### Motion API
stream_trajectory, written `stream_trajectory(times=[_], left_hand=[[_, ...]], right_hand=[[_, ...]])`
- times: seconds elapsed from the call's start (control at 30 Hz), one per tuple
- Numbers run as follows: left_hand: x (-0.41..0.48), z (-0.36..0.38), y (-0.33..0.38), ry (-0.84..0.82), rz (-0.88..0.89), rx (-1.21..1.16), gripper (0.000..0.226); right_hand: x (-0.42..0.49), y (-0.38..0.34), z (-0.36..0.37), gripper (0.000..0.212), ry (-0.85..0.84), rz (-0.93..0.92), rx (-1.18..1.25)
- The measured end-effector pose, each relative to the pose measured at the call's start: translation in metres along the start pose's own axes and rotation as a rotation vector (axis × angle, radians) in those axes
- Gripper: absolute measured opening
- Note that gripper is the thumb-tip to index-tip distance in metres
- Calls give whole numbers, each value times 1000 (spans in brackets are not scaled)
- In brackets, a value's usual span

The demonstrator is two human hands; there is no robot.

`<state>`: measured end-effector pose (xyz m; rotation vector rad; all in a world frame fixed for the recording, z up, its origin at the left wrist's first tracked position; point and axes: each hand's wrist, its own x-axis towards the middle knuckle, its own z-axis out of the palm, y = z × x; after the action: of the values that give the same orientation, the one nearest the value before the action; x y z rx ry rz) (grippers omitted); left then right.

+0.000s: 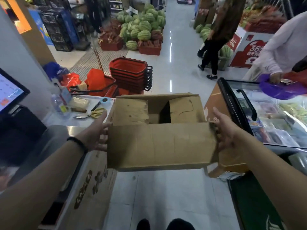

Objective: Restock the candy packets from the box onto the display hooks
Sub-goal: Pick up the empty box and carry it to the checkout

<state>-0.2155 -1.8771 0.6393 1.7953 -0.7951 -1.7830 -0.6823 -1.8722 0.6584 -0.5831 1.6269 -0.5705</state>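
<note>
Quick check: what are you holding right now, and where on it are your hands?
The cardboard box, carried between both hands. The left hand presses against its left end and the right hand against its right end, with the fingers fairly straight.

Black bracelet [78, 143] on left wrist, dark shoes [180, 225]

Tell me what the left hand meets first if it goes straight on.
Probably the scissors on the counter, just past the left hand, which lies along the box. Height is unclear; it may pass over them.
</note>
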Motion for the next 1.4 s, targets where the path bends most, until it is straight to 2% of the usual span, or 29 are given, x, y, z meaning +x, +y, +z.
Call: stream_trajectory(times=[0.1, 0.27, 0.37, 0.63, 0.77, 0.9, 1.0, 1.17, 1.27, 1.4], left_hand=[[38, 0, 43, 11, -3, 18, 95], [118, 5, 113, 39, 4, 20, 87], [163, 14, 159, 72, -6, -33, 81], [266, 18, 279, 169, -53, -125, 90], [303, 13, 325, 214, -46, -128, 79], [364, -2, 376, 197, -30, -179, 80], [413, -16, 412, 143, -12, -235, 77], [488, -48, 478, 120, -13, -265, 84], [528, -66, 515, 155, -3, -236, 85], [569, -79, 558, 216, -24, -237, 74]], right_hand=[[43, -49, 0, 104, 3, 5, -1], [127, -129, -6, 92, -37, -14, -29], [180, -180, -12, 92, -49, -22, -47], [302, -328, -16, 89, -106, -10, -100], [354, -388, -2, 91, -121, -5, -145], [416, -455, 19, 94, -132, -14, -199], [459, -507, 37, 102, -124, -32, -230], [521, -597, 62, 113, -91, -48, -285], [559, -638, 80, 117, -78, -46, -313], [614, -685, 104, 112, -91, -38, -279]])
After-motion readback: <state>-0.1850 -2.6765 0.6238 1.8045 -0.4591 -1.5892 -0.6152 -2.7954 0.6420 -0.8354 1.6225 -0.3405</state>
